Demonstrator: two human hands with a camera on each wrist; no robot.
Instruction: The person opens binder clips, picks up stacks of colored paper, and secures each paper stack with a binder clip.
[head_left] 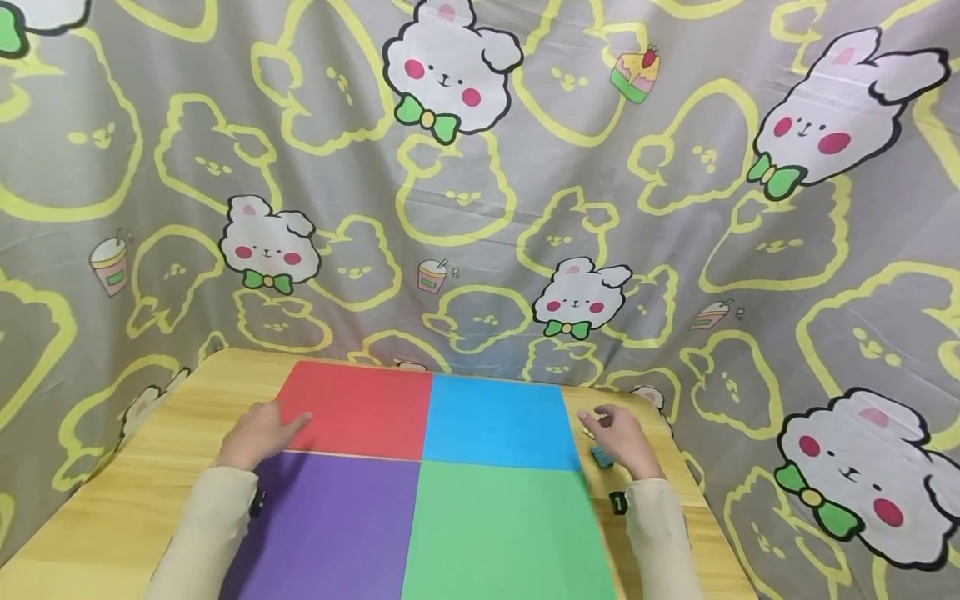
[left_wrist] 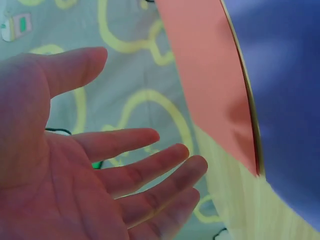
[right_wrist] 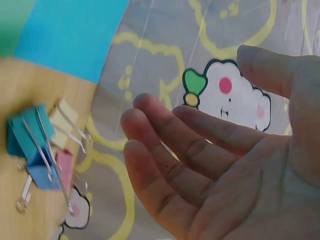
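My left hand is held by the left edge of a red sheet, thumb pointing inward. Its fingers are spread and hold nothing in the left wrist view. On the other side, my right hand hovers just right of a blue sheet, with loosely bent fingers and an empty palm. Close to it on the table lies a small group of binder clips: a teal binder clip, a blue one, a pink one and a pale yellow one. My right hand partly hides the group in the head view.
A purple sheet and a green sheet lie in front of the red and blue ones, forming a four-colour grid on the wooden table. A patterned curtain hangs behind the table and along its sides.
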